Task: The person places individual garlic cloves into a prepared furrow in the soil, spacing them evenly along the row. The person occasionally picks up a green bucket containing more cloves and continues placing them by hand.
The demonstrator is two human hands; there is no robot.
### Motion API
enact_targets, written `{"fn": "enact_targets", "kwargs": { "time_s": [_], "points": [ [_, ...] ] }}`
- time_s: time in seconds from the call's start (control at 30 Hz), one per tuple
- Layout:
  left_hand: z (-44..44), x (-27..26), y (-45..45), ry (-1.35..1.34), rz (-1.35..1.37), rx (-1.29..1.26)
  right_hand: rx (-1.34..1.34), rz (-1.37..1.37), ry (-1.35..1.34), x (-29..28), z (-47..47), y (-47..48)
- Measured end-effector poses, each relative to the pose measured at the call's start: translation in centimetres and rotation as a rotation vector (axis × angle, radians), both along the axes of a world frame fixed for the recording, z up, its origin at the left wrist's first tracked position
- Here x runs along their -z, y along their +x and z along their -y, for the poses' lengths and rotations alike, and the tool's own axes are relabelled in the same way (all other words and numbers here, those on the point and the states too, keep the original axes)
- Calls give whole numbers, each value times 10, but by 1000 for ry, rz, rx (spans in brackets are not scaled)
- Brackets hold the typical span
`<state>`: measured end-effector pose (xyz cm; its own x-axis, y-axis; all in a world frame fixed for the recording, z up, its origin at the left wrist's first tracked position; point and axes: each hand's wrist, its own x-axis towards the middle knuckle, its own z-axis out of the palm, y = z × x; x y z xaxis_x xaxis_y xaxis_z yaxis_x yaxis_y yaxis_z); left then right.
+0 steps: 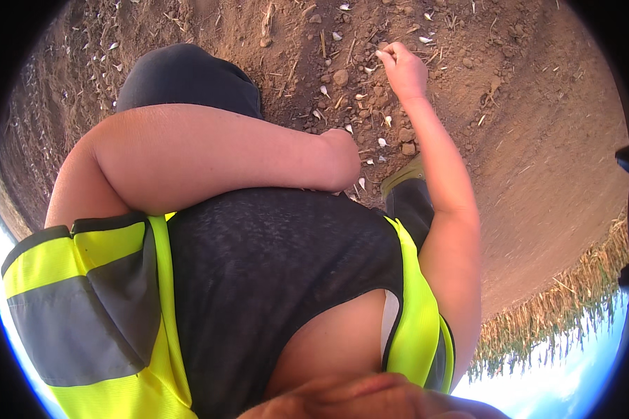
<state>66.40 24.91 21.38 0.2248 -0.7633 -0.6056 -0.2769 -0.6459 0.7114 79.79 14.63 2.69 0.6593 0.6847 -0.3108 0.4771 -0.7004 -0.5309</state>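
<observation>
Pale garlic cloves (382, 142) lie in a loose row on brown, cloddy soil (508, 131). Beside the near part of this row is my left hand (344, 160), bent down at the wrist; its fingers and anything in them are hidden behind the back of the hand. My right hand (403, 70) reaches farther out, just above the soil, with thumb and fingertips drawn close together. A small pale spot shows at its thumb tip, and I cannot tell whether it is a clove or the nail. Another clove (369, 69) lies just left of that hand.
My dark-clad knee (188, 78) rests at the upper left, and an olive boot (404, 174) stands near my right forearm. More cloves (114, 46) lie in rows at far left. Clods (340, 78) and straw bits dot the soil. Dry standing plants (550, 319) edge the field at lower right.
</observation>
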Motion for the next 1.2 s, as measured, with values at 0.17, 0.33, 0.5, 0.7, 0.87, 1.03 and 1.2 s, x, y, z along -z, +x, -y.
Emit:
{"fn": "enact_targets", "kwargs": {
  "time_s": [0.17,0.33,0.5,0.7,0.87,1.03,1.2],
  "points": [
    [-42,-22,48,90,202,-101,152,231,255,11,-49,71],
    [-137,14,83,-324,-221,-814,14,370,54,26,-89,103],
    [-181,123,59,-49,-98,-1366,-233,575,-126,46,-122,111],
    [-152,171,43,105,351,-877,1,272,-87,12,-109,114],
    [-99,156,75,277,321,-549,183,-195,78,-9,-31,73],
    [-70,167,95,279,418,-441,250,-40,-76,-7,5,43],
    [-49,188,108,263,523,-497,292,20,-189,-13,8,37]
  ]
}}
